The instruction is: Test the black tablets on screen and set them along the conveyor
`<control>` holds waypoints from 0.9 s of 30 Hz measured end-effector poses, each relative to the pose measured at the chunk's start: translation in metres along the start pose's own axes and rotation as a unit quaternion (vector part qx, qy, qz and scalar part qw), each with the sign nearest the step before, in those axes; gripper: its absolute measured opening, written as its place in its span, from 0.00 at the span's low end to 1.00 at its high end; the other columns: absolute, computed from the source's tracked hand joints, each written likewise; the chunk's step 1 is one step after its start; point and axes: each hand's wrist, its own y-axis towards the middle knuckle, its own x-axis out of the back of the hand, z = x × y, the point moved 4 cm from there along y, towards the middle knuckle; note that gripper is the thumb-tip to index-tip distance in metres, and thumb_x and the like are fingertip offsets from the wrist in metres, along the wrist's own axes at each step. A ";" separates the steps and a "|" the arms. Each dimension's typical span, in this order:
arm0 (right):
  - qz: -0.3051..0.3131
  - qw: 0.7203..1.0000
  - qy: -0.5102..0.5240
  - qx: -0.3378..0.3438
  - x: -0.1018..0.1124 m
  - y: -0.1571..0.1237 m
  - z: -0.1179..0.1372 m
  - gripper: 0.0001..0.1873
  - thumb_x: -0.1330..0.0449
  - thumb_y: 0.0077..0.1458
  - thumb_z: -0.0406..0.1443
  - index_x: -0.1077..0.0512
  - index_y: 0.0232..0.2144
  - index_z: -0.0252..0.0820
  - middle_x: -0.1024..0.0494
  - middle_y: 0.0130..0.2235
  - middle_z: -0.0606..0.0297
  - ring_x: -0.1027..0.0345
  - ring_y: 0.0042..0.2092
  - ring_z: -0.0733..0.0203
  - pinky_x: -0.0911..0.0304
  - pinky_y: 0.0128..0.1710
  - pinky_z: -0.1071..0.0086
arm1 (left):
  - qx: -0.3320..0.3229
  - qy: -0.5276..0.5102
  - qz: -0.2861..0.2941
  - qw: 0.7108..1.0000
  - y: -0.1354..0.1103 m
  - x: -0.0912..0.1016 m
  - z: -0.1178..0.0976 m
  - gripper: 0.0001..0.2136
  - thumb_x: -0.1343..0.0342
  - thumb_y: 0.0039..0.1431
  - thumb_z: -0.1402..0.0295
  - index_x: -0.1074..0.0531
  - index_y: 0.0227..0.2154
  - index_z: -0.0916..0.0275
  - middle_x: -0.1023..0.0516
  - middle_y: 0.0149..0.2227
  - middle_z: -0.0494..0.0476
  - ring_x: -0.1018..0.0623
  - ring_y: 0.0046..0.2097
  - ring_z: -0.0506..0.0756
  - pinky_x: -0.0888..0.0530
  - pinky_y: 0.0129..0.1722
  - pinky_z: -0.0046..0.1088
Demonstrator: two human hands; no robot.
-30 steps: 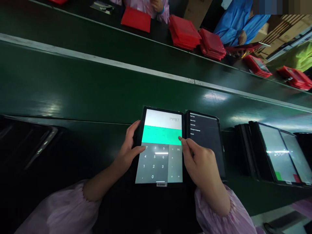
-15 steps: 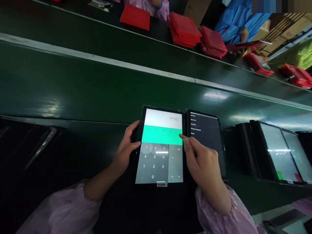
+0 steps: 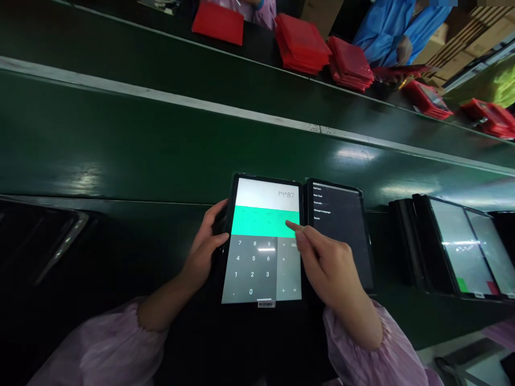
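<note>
So the person's got a tablet (image 3: 254, 259) at the near middle of the worktop (image 3: 161, 174), calculator up, right beside a second tablet (image 3: 338, 236) on its right. Can't tell if it lies flat or is propped a bit.

Left hand (image 3: 197, 258) looks pinched on the tablet's left edge, thumb at the rim, the other fingers mostly out of sight behind it. Right hand (image 3: 333, 268) is folded in with the index finger (image 3: 295, 227) poking out and the thumb up against it, nothing visible in the grip. The fingertip is over the green panel (image 3: 255, 221); whether it's actually pressing, no idea.

I'd call this the screen-touching step. Next move imo needs a steady left hold and a light, clean fingertip, no stray thumb on the keys.

Compared with a second ago: the finger was at the panel's right edge, now it's further in. The left thumb was on the 7 key, now it's off the screen. Readout looks the same.
</note>
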 end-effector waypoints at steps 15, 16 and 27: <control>0.049 0.998 0.012 0.026 0.003 0.002 0.001 0.25 0.54 0.76 0.38 0.18 0.51 0.37 0.14 0.34 0.58 0.25 0.26 0.61 0.38 0.27 0.69 | -0.028 -0.042 -0.037 0.998 0.006 0.003 0.005 0.29 0.34 0.51 0.51 0.24 0.55 0.57 0.21 0.65 0.63 0.25 0.68 0.72 0.23 0.64 0.51; 0.036 0.999 0.018 0.024 0.011 0.002 -0.003 0.25 0.54 0.76 0.39 0.17 0.48 0.37 0.16 0.32 0.60 0.28 0.24 0.63 0.39 0.26 0.70 | -0.020 -0.053 -0.038 0.998 0.006 0.004 0.006 0.28 0.33 0.51 0.51 0.23 0.54 0.56 0.21 0.66 0.63 0.25 0.68 0.72 0.23 0.64 0.51; -0.039 0.996 -0.018 -0.079 0.065 0.015 -0.087 0.27 0.53 0.74 0.49 0.24 0.31 0.43 0.22 0.25 0.63 0.34 0.23 0.61 0.41 0.27 0.68 | -0.075 -0.082 -0.111 0.988 0.051 0.002 -0.003 0.21 0.40 0.56 0.45 0.19 0.44 0.55 0.17 0.57 0.62 0.26 0.68 0.69 0.28 0.68 0.52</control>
